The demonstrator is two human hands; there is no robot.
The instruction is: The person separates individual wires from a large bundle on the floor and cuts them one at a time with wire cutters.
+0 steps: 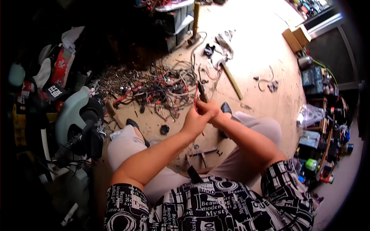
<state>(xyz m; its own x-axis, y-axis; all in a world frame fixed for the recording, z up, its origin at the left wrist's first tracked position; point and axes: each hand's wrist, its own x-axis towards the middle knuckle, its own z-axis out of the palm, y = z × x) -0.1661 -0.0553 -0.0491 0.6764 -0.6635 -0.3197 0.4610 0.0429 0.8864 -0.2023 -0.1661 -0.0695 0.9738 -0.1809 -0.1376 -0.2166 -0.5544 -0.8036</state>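
My hands meet in front of me, above the floor between my knees. My right hand (211, 109) is closed around the brownish handle of a dark, narrow hand tool (202, 91); its tip points away from me and its exact kind is unclear. Close against it, my left hand (197, 120) is closed, with a thin red wire (195, 96) rising from its fingers alongside the tool. The fingers partly cover each other, so what lies inside the grips is hidden. Beyond them spreads a tangled heap of cut wires and connectors (163, 89).
A hammer (232, 81) lies right of the wires. Another hammer's upright handle (196, 19) stands by dark crates (181, 21). A metal frame piece (203, 152) lies between my legs. Grey-green machine parts (71, 111) crowd the left; a cardboard box (296, 38) and cluttered goods line the right.
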